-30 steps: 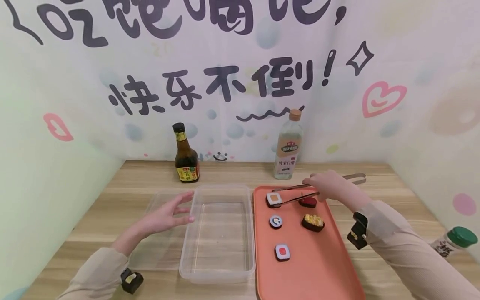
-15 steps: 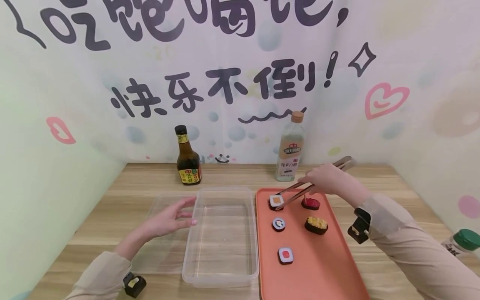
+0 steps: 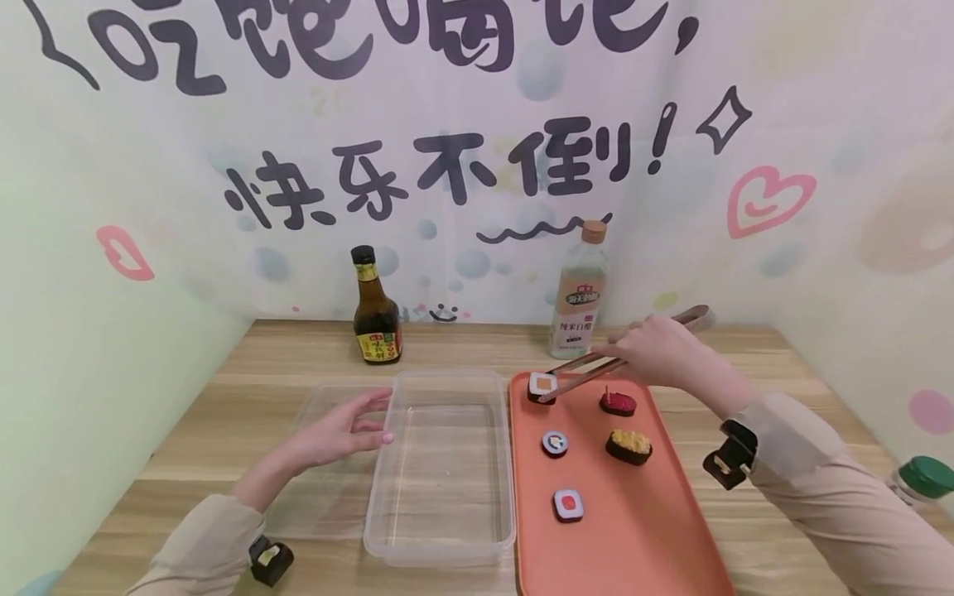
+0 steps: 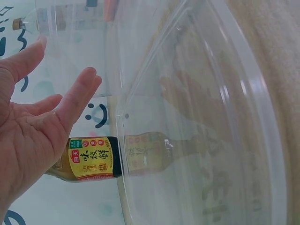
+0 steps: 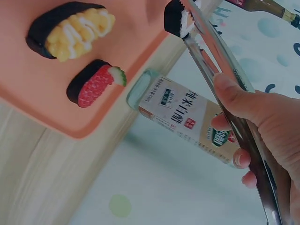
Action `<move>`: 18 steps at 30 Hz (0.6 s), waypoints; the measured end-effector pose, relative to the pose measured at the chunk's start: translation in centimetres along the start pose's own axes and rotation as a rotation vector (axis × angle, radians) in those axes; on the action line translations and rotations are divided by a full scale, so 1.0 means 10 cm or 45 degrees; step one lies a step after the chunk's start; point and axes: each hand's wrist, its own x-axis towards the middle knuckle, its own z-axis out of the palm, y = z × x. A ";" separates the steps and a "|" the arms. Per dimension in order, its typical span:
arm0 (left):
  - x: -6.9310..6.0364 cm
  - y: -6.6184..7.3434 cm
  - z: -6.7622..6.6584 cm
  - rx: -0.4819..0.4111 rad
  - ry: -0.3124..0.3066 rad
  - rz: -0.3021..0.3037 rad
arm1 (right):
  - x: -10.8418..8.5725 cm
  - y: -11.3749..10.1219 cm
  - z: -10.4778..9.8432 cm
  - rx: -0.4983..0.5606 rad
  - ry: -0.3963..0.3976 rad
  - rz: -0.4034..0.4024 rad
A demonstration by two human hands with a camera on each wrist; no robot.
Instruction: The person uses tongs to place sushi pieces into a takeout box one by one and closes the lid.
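My right hand grips a pair of metal tongs. The tong tips hold a square sushi roll with an orange centre at the far left corner of the orange tray; it looks slightly raised. On that tray also lie a small round roll, a square roll with a red centre, a corn-topped sushi and a red-topped sushi. Fingers spread, my left hand is beside the left wall of a clear plastic container; whether it touches the wall I cannot tell.
A soy sauce bottle stands behind the container, and a clear vinegar bottle behind the tray. A transparent lid lies under the left forearm. A green-capped jar is by the right arm.
The tongs have closed on the orange-centred roll, which has shifted slightly up and left in the head view. The rear of the tongs has swung upward. My left hand stays by the container.
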 end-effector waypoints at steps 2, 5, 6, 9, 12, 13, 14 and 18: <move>0.00 0.00 0.00 0.001 0.003 -0.008 | 0.00 0.02 -0.05 -0.003 0.001 0.015; 0.00 0.01 -0.01 0.003 0.007 -0.022 | 0.01 0.05 -0.15 -0.002 0.017 0.044; 0.00 0.02 -0.01 0.001 0.007 -0.029 | 0.02 0.06 -0.19 0.010 0.031 0.053; 0.00 0.03 -0.01 -0.027 0.003 -0.042 | 0.05 0.09 -0.31 0.035 0.087 0.080; 0.00 0.04 -0.01 -0.072 -0.010 -0.051 | 0.13 0.07 -0.42 0.066 0.143 0.086; -0.01 0.05 -0.01 -0.084 -0.014 -0.056 | 0.16 0.06 -0.45 0.065 0.158 0.077; -0.01 0.06 0.00 -0.095 -0.013 -0.065 | 0.20 0.03 -0.48 0.060 0.173 0.061; -0.01 0.09 0.02 -0.116 -0.004 -0.092 | 0.37 -0.10 -0.56 0.022 0.231 -0.042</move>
